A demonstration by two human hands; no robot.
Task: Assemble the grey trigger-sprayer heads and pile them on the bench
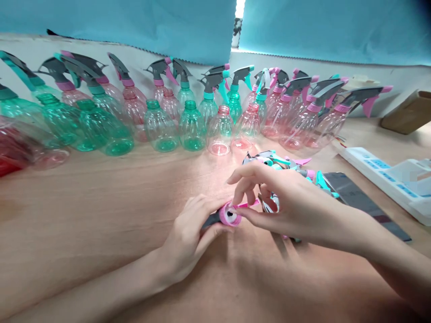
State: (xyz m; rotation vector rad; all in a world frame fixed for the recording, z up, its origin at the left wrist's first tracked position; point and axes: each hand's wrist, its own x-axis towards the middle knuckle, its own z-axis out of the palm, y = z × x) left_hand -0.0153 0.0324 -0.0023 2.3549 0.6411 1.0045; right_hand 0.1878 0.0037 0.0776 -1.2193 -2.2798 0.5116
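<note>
My left hand (190, 233) is closed around a grey and pink trigger spray head (230, 214), which lies on its side. Its pink ribbed collar faces up toward me, showing a white ring with a dark hole inside. Over that collar, my right hand (269, 193) has its thumb and a fingertip brought together at the opening, while the index finger is raised. Whatever sits in this pinch is too small to make out. Just behind my right hand is a pile of loose spray heads (279, 159) in grey, turquoise and pink, partly covered by the hand.
Along the back wall stand several clear green bottles (192, 130) and pink bottles (220, 134), many with spray heads on. A dark flat phone-like slab (363, 202), a white power strip (380, 175) and a brown box (406, 112) are on the right. Red material (11, 148) shows far left.
</note>
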